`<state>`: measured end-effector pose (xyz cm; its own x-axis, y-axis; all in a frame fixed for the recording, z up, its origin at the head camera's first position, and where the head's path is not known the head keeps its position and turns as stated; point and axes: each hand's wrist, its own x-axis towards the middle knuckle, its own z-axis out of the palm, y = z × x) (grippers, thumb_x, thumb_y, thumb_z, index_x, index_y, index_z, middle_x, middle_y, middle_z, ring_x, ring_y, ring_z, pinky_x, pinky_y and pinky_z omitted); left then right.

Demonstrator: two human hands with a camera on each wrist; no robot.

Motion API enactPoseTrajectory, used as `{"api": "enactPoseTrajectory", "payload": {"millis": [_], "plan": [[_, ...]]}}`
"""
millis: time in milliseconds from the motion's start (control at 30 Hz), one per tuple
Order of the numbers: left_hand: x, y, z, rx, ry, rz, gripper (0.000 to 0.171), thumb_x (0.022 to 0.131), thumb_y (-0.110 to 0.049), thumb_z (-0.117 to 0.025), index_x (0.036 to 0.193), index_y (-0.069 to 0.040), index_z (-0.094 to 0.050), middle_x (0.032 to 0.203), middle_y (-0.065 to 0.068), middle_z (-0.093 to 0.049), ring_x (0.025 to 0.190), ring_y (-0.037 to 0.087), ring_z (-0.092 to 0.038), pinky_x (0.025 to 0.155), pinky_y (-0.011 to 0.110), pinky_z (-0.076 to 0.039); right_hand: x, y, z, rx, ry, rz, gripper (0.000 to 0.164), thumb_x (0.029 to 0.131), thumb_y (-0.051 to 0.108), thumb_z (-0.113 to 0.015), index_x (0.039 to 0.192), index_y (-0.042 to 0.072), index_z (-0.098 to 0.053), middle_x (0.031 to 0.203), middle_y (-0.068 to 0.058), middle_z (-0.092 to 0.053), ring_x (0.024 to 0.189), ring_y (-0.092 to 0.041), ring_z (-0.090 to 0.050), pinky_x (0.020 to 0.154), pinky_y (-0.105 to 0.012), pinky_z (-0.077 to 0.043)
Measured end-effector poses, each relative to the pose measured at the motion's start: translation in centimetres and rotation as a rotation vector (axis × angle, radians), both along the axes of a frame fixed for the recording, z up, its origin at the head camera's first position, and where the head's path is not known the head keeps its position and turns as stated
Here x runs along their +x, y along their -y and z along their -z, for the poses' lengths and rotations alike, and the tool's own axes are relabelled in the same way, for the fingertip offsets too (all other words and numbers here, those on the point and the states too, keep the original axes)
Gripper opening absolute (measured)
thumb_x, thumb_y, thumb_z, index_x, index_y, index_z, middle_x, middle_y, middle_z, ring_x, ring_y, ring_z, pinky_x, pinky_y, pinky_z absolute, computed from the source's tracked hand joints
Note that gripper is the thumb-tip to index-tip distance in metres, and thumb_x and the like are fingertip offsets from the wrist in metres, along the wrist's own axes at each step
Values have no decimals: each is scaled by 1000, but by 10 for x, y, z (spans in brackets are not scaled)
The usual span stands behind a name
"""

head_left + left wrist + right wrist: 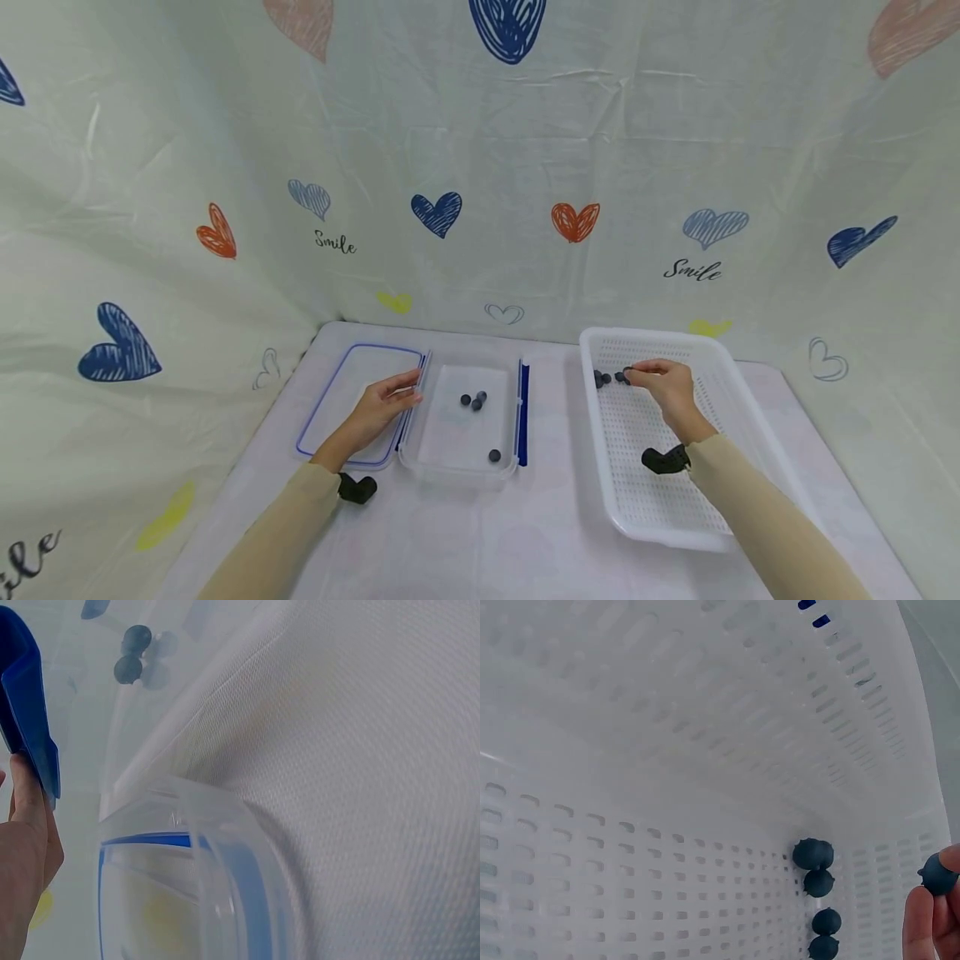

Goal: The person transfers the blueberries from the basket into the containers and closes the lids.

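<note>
In the head view my right hand is over the far left part of a white perforated basket. Thumb and fingers pinch a blueberry, plain in the right wrist view. Several more blueberries lie in the basket's corner below. My left hand touches the left side of a clear plastic container with fairly straight fingers against its blue-edged flap. Inside the container are several blueberries, one of them apart near the front right corner. Part of the left fingertips is hidden behind the flap.
A clear lid with a blue rim lies left of the container, partly under my left hand. Along the container's right side a blue flap sticks out. A curtain printed with hearts hangs behind the white-covered table.
</note>
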<state>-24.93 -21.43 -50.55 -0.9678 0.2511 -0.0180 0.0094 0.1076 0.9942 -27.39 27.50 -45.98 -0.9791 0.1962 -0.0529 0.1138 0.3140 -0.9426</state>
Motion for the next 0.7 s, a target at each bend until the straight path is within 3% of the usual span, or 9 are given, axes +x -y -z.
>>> {"api": "enactPoseTrajectory", "payload": {"millis": [100,333,567,700], "plan": [[1,0,-1,17,-7,8,61,96,-11,-68,149,3,-41,154,21,-38,138,37,-39,99,18,-42,1,1,-4,14,2,-9,32,88,11,-76,110,-11,-66,84,5,-66,77,-7,-61,94,-45,-45],[-1,0,1,7,3,7,61,96,-13,-69,149,2,-42,154,20,-39,138,36,-39,100,19,-42,4,4,-16,20,-12,-29,31,88,11,-77,108,-10,-66,84,6,-66,79,-13,-66,78,-23,-49],[0,0,0,5,-3,4,61,96,-13,-68,149,3,-42,154,19,-39,138,36,-39,101,20,-42,5,4,-26,0,-22,-34,27,88,12,-77,104,-7,-67,86,7,-64,80,-10,-61,98,-48,-44],[-1,0,0,7,-6,5,61,96,-12,-68,149,3,-42,154,19,-39,139,36,-38,100,19,-43,6,4,-31,-6,-23,-40,29,87,12,-77,106,-8,-67,87,8,-63,80,-9,-62,102,-51,-42]]}}
